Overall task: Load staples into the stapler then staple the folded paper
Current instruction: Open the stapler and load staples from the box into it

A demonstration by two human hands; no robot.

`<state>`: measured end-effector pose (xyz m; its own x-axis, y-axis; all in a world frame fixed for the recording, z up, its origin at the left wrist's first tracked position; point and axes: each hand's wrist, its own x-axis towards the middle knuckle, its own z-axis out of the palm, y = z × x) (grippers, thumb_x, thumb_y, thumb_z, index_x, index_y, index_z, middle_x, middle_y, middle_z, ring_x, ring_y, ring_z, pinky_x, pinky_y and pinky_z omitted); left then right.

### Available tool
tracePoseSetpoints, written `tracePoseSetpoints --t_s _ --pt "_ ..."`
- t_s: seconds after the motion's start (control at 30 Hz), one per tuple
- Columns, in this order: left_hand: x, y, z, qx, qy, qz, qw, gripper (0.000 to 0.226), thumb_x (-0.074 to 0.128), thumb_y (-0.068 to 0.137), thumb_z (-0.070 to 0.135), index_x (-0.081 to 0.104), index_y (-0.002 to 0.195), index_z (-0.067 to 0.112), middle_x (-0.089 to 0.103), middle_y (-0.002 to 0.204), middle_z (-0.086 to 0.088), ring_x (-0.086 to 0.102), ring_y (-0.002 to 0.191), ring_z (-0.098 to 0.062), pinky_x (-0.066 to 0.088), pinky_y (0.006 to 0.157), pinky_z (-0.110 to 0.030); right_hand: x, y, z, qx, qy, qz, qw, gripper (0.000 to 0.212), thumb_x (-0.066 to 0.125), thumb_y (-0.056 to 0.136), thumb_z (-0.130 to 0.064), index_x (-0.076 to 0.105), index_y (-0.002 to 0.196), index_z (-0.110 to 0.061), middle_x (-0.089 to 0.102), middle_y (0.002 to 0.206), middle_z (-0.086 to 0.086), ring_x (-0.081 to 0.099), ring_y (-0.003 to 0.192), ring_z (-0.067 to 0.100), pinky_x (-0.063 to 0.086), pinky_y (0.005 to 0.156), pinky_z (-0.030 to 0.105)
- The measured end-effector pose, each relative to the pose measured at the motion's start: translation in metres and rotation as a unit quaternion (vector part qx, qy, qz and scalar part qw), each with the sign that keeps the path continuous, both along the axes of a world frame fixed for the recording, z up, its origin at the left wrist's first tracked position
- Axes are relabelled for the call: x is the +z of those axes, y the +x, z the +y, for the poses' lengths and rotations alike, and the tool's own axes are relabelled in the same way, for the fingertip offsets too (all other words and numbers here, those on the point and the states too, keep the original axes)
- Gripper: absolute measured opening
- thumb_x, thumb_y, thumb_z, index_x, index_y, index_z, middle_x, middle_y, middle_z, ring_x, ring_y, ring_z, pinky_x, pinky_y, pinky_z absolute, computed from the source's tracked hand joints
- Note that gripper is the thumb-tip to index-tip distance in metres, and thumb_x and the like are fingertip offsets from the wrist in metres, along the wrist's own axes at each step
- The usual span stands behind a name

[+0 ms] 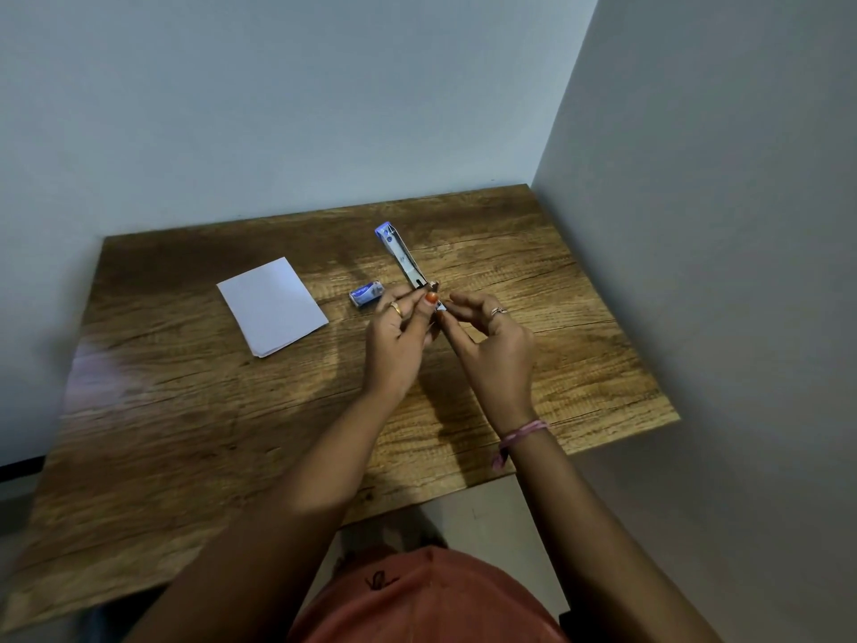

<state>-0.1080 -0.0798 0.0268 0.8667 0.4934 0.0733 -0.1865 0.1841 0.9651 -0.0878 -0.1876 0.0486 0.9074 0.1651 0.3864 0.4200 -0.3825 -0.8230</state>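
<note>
A small blue stapler (401, 256) is held above the wooden table (185, 410) with its top arm swung open and pointing away from me. My left hand (399, 336) grips the stapler's lower end. My right hand (491, 345) pinches something small and silvery at the stapler's near end; most of it is hidden by the fingers. A small blue staple box (366, 293) lies on the table just left of my left hand. The folded white paper (272, 306) lies flat further left.
A wall runs along the table's far edge and another along its right side. My orange-clad lap (426, 601) shows below the table's near edge. Bare wood lies in front of and beside the hands.
</note>
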Motion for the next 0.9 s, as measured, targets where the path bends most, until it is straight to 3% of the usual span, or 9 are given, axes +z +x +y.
tracePoseSetpoints --t_s 0.1,0.2,0.33,0.47,0.73,0.8,0.9 --pt "-0.001 0.001 -0.001 -0.006 -0.004 -0.008 1.000 0.019 0.050 0.096 0.011 0.064 0.110 0.011 0.047 0.110 0.006 0.059 0.104 -0.021 0.055 0.077 -0.027 0.002 0.000 0.002 -0.009 -0.006 0.015 1.000 0.020 0.073 0.080 -0.021 0.068 0.099 -0.018 0.074 0.092 -0.007 0.062 0.088 -0.011 0.042 0.074 0.000" --pt "-0.002 0.001 -0.003 -0.006 -0.018 -0.007 1.000 0.018 0.051 0.096 0.010 0.066 0.106 0.013 0.047 0.118 -0.002 0.060 0.106 -0.025 0.055 0.082 -0.032 0.004 -0.001 0.002 -0.007 -0.028 0.029 0.999 0.018 0.072 0.081 -0.022 0.068 0.098 -0.019 0.075 0.091 -0.007 0.067 0.085 -0.002 0.051 0.077 0.015" --pt "-0.006 -0.002 -0.006 0.008 -0.010 -0.014 1.000 0.021 0.052 0.096 0.011 0.069 0.099 0.023 0.052 0.108 0.016 0.061 0.102 -0.018 0.055 0.081 -0.033 0.008 -0.004 0.004 -0.016 -0.110 0.024 0.994 0.016 0.067 0.085 -0.027 0.068 0.100 -0.024 0.075 0.089 -0.006 0.069 0.084 0.008 0.055 0.075 0.030" --pt "-0.010 -0.002 -0.006 0.014 0.001 0.001 1.000 0.023 0.053 0.095 0.013 0.069 0.097 0.028 0.052 0.114 0.009 0.060 0.108 -0.030 0.054 0.086 -0.044 0.011 -0.006 0.003 -0.038 -0.181 0.010 0.983 0.018 0.063 0.088 -0.032 0.069 0.103 -0.026 0.075 0.089 -0.005 0.069 0.082 0.013 0.051 0.067 0.024" --pt "-0.010 -0.002 -0.006 0.017 0.008 0.013 1.000 0.019 0.053 0.095 0.013 0.067 0.108 0.018 0.050 0.109 0.016 0.062 0.097 0.000 0.055 0.080 -0.027 0.013 -0.004 -0.001 -0.025 -0.223 0.016 0.974 0.020 0.059 0.089 -0.040 0.071 0.102 -0.032 0.074 0.085 0.001 0.067 0.077 0.022 0.052 0.064 0.034" --pt "-0.011 -0.001 -0.005 0.019 0.005 0.010 1.000 0.020 0.053 0.095 0.011 0.066 0.110 0.015 0.049 0.109 0.015 0.061 0.098 0.001 0.055 0.081 -0.028 0.010 -0.002 -0.003 -0.016 -0.219 0.017 0.975 0.019 0.061 0.088 -0.039 0.072 0.102 -0.032 0.075 0.086 0.002 0.067 0.077 0.022 0.052 0.065 0.035" --pt "-0.013 0.000 -0.006 0.020 -0.004 0.011 1.000 0.020 0.052 0.095 0.010 0.065 0.110 0.014 0.049 0.113 0.008 0.060 0.104 -0.010 0.056 0.083 -0.031 0.008 0.001 -0.005 -0.003 -0.205 0.019 0.979 0.017 0.064 0.086 -0.034 0.073 0.100 -0.030 0.075 0.085 0.002 0.068 0.075 0.022 0.052 0.065 0.033"
